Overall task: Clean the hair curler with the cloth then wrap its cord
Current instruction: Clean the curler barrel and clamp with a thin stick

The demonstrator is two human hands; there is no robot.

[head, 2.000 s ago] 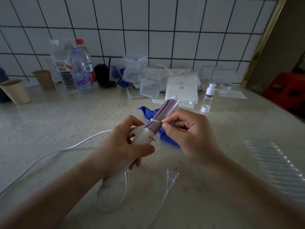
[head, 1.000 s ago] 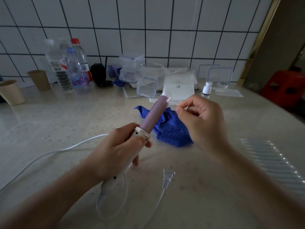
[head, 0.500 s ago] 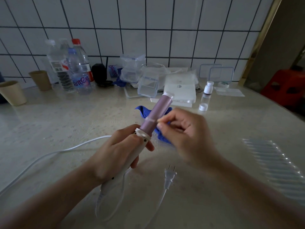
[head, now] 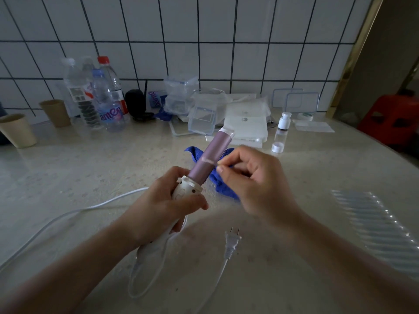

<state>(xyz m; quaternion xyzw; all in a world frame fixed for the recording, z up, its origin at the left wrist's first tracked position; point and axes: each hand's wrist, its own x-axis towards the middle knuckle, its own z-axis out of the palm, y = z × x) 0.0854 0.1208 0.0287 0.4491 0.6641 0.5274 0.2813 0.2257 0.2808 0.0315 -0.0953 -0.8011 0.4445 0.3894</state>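
Hair curler (head: 210, 152): its white handle sits in the left hand (head: 163, 205), whose fingers are curled round it just below the collar, with the thumb lying across the front. The lilac barrel rises out of that fist, tilted up and away to the right. Its white tip shows in front of a flat white box (head: 247, 128).

The right hand (head: 254, 182) is just right of the barrel. Its thumb and forefinger pinch a thin white stick (head: 207, 160), seemingly a cotton swab, whose far end lies across the middle of the barrel. The other fingers are curled in.

The blue cloth (head: 223, 186) lies bunched on the countertop (head: 90, 166) behind the barrel and the right hand; whether that hand touches it cannot be told.

The white cord (head: 68, 214) leaves the handle's lower end, loops under the left wrist and runs off to the left. Its plug (head: 232, 240) lies flat between the forearms.

Along the tiled wall stand water bottles (head: 106, 98), paper cups (head: 18, 130), clear plastic containers (head: 201, 118) and a small white-capped bottle (head: 283, 121).
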